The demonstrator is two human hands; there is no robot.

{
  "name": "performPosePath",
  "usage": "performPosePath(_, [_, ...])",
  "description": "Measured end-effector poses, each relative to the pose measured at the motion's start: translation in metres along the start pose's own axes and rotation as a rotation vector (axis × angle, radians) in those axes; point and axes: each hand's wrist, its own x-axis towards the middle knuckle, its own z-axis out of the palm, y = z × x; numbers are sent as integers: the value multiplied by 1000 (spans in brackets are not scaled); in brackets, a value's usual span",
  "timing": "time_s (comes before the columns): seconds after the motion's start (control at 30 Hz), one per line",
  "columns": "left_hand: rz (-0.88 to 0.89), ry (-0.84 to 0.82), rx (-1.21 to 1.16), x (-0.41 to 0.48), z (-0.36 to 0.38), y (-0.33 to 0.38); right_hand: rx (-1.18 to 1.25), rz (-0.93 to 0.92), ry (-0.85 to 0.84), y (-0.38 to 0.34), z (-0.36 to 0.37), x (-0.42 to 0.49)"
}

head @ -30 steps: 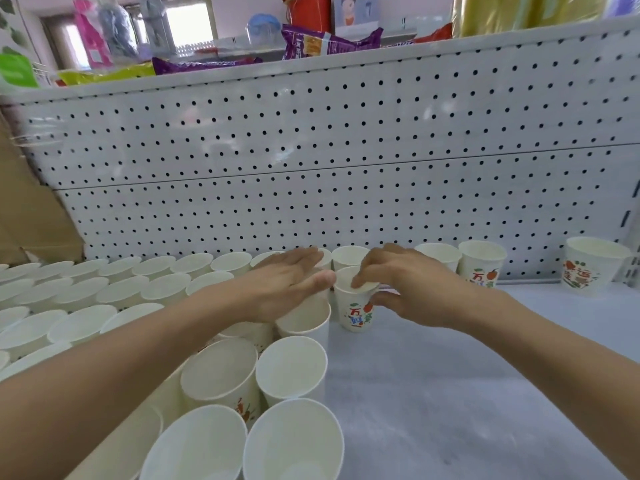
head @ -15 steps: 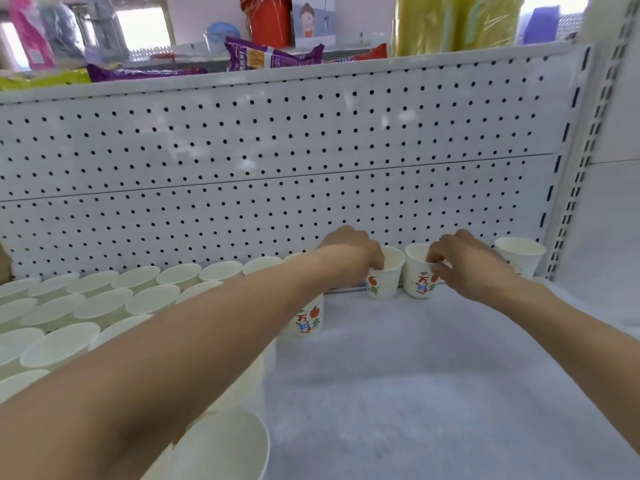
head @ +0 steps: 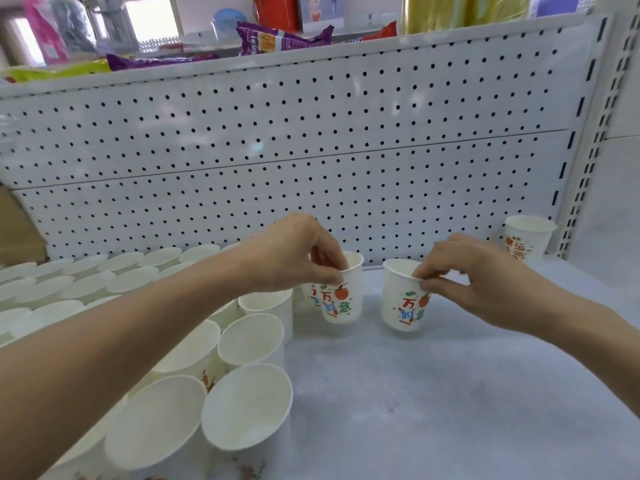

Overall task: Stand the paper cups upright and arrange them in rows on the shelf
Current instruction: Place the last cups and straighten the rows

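Pinching rims, you're holding left cup [head: 341, 301] in left hand [head: 298, 259], right cup [head: 401, 301] in right hand [head: 476, 275] | rows [head: 131, 282] filling left side of shelf [head: 450, 393] | corner cup [head: 528, 239] waiting back-right

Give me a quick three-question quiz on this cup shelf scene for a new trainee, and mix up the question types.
1. True or false: the left hand pinches the left cup by its rim, and the right hand pinches the right cup the same way.
2. Where does the lone cup stand? A) at the far right, by the pegboard; B) on the upper shelf; C) nested inside another cup.
3. Fill in: the packed rows of cups fill the ___ side of the shelf.
Key: 1 true; 2 A; 3 left.
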Motion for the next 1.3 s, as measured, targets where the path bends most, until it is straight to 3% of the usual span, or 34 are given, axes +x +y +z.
performPosePath(0.13, [-81, -42, 63, -15, 4, -9, 3, -122, -27, -34, 14, 1])
performPosePath(0.47, [-44, -125, 87, -22, 12, -13, 3, -235, -106, -70, 29, -1])
performPosePath(0.67, [-6, -13, 108, -26, 4, -16, 67, -227, -89, -73, 32, -6])
performPosePath(0.77, [27, 20, 63, -34, 5, -9, 112, -114, 19, -47, 13, -6])
performPosePath(0.87, [45, 6, 11, -42, 6, 1, -50, 175, 187, 21, -11, 7])
performPosePath(0.93, [44, 0, -6, -45, 8, 6, -259, 435, 128, 73, -24, 11])
performPosePath(1.0, [18, 3, -13, -45, 9, 9, -398, 577, -8, 115, -29, 9])
performPosePath(1.13, [-51, 14, -14, -45, 7, 19, -467, 587, -120, 158, -28, 7])
performPosePath(1.23, [-95, 31, -3, -49, 6, 24, -426, 596, -29, 161, -26, 9])
performPosePath(1.3, [-114, 71, -6, -53, 4, 27, -418, 499, 43, 152, -25, 8])
